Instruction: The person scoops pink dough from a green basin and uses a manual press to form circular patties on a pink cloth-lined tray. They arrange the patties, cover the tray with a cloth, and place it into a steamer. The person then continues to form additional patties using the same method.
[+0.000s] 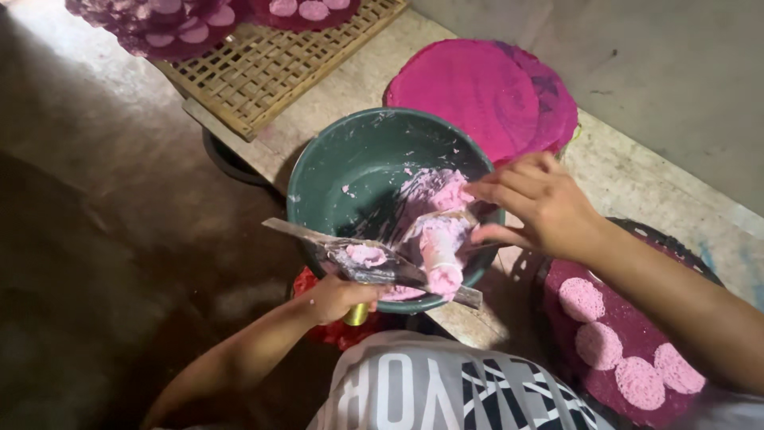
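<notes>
Woven bamboo tray point(274, 68) upper left; stacked magenta discs point(485, 91) behind; pale pink rounds point(617, 358) lower right.
</notes>
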